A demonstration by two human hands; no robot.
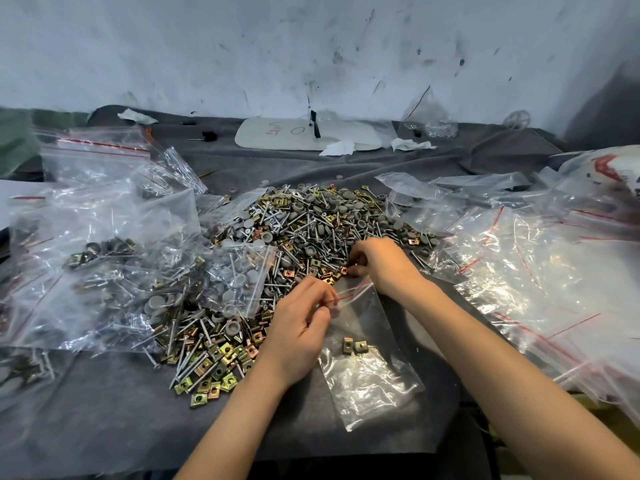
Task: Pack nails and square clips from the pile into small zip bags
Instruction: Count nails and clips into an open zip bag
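Two clips point(354, 346) lay inside a small zip bag point(370, 382). The bag lay flat on the grey cloth point(104, 420) just in front of the pile point(304, 230), its mouth turned toward the pile.

The left hand point(301, 327) pinched the bag's mouth at the red zip line, thumb and fingers curled on the plastic.

The right hand point(381, 265) was at the pile's near edge, just beyond the bag's mouth. Its fingers were curled down among loose clips; whether they gripped one could not be told.

The pile held nails, square clips and grey round caps, all mixed.

Left of the pile, filled bags point(104, 258) lay heaped, and one of them rested on the pile's left edge. Right of the pile lay a heap of empty bags point(519, 271) with red zip lines.

Behind the pile, a white board point(277, 136) with red marks lay near the wall point(311, 46). Crumpled paper scraps point(337, 148) lay beside the board.
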